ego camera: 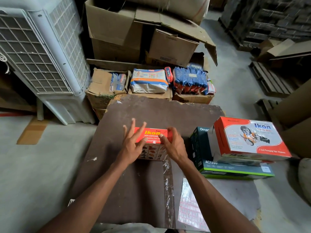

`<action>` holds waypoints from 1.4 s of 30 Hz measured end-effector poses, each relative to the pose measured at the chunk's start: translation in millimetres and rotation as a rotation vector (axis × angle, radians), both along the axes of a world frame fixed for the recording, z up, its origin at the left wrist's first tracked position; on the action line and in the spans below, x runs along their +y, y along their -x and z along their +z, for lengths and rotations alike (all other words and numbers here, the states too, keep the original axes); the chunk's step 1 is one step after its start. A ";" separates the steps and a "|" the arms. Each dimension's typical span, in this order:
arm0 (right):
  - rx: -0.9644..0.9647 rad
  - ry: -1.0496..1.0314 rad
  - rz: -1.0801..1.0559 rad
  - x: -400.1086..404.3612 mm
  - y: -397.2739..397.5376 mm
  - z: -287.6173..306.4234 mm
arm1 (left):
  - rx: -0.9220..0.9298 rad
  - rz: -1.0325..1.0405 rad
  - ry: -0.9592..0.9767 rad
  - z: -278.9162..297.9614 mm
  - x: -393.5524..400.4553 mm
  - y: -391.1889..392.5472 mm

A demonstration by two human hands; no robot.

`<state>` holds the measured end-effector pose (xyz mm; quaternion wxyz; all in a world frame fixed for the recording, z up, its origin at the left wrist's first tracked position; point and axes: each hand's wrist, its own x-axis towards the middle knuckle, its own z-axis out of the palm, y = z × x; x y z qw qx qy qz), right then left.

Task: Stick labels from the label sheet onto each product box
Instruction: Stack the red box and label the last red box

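Mid-worktop [117, 165], the red Ikon tape dispenser box [152, 136] lies with its long axis running left to right, printed top facing up and lettering upright to the person. Left hand [133, 145] spreads its fingers straight across the box's left end, thumb pressing the near edge. Right hand [173, 145] curls round the right end, thumb on a small white label [154, 142]. Nearer the person, at right, the label sheet [190, 207] lies flat.
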<state>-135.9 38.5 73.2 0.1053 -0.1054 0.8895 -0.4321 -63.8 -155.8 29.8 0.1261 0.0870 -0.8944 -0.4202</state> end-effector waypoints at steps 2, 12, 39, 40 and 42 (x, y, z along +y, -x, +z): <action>-0.017 0.014 0.027 -1.1 1.6 1.1 | -0.066 0.077 -0.186 3.1 -1.3 -0.6; -0.102 0.071 0.206 2.0 14.8 2.7 | -0.225 0.056 -0.049 28.4 -10.9 -17.3; -0.132 0.095 -0.104 40.1 -6.7 -64.8 | -0.429 0.011 0.134 -77.1 -1.5 -19.4; -0.164 0.113 -0.067 47.1 -4.9 -70.7 | -0.483 0.028 0.112 -82.2 -1.5 -16.1; -0.279 0.155 -0.003 57.0 -4.1 -82.1 | -0.574 0.041 0.058 -89.1 -1.1 -9.8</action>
